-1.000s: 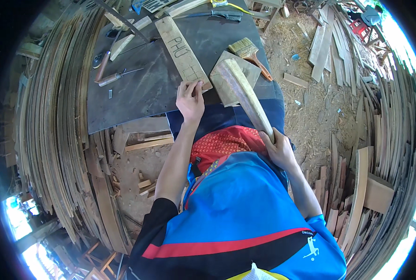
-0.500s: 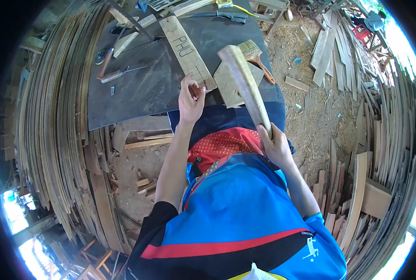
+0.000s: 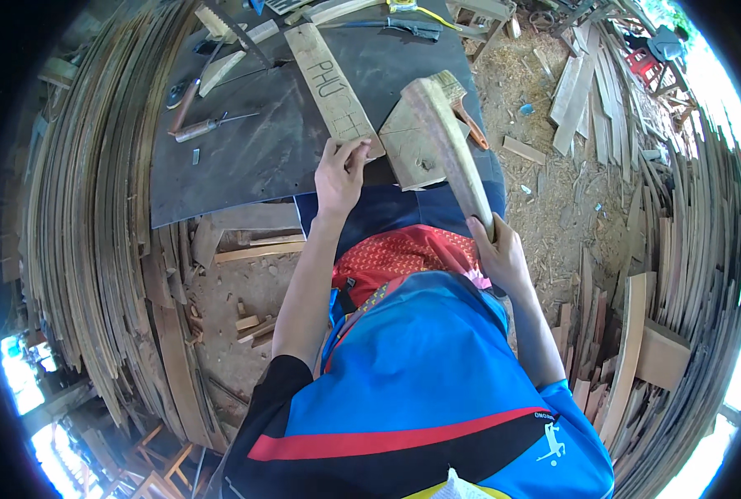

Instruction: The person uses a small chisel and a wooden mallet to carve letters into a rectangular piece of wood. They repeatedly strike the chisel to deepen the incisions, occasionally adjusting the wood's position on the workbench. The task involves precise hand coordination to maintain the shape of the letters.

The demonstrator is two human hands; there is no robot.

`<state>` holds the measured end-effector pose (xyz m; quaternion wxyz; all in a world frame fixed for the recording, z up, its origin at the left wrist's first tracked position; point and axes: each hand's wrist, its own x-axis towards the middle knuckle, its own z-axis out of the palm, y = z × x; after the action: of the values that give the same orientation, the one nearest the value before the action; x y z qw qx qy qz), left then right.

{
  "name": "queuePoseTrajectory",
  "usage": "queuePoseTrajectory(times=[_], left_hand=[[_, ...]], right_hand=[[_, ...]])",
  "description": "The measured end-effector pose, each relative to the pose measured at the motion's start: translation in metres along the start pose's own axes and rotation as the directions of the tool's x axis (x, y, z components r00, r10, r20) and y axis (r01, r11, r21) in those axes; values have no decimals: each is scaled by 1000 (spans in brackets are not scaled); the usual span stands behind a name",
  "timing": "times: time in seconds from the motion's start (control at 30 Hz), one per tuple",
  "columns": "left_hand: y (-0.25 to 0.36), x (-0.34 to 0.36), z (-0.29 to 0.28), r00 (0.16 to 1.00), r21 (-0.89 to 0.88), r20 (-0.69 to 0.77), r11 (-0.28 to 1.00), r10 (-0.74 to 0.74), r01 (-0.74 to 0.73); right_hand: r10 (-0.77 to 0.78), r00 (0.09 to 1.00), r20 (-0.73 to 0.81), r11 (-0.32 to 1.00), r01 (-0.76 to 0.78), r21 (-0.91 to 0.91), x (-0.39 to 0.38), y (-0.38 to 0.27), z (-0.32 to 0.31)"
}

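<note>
Two bare hands are at work at the near edge of a dark worktop [image 3: 246, 170]. One lettered board [image 3: 324, 75] lies flat on the worktop, slanting away to the left, its near end directly at the fingertips of the left hand [image 3: 339, 179]. One wooden bar [image 3: 449, 141] is in the right hand [image 3: 501, 249]; the grip closes around its lower end, and the rest of the bar extends forward and to the left, well beyond the fingers. The bar's thick far end overlaps a wood block [image 3: 412, 158] and a paintbrush [image 3: 474, 126] in this view; whether it touches either cannot be told.

Left hand pose: the forearm runs forward from the body, nearly straight, with the back of the hand upward, the fingers curled and the thumb drawn in toward them. Whether this grip pinches the board's end, or anything small, cannot be told. Right hand pose: the forearm slants forward and to the left, with the hand beside the lap and the thumb laid against the bar.

The block lies just right of the board's near end, partly covered by the bar. Well to the left lie a thin-shafted tool [image 3: 200, 130] and, farther off, a saw [image 3: 246, 37].
</note>
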<state>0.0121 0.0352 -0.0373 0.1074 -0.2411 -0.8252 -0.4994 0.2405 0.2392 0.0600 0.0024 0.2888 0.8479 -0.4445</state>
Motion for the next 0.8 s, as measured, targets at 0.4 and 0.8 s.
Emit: queuePoseTrajectory(times=[0.4,0.8], left_hand=[[3,4,4,988,291,-56,949,146,-124],[13,17,-4,987,348,86,924,137,-159]], right_hand=[[-44,994,105,999,47,-26,-16,10,11],[-54,989,137,997,62,-51,-18,10,12]])
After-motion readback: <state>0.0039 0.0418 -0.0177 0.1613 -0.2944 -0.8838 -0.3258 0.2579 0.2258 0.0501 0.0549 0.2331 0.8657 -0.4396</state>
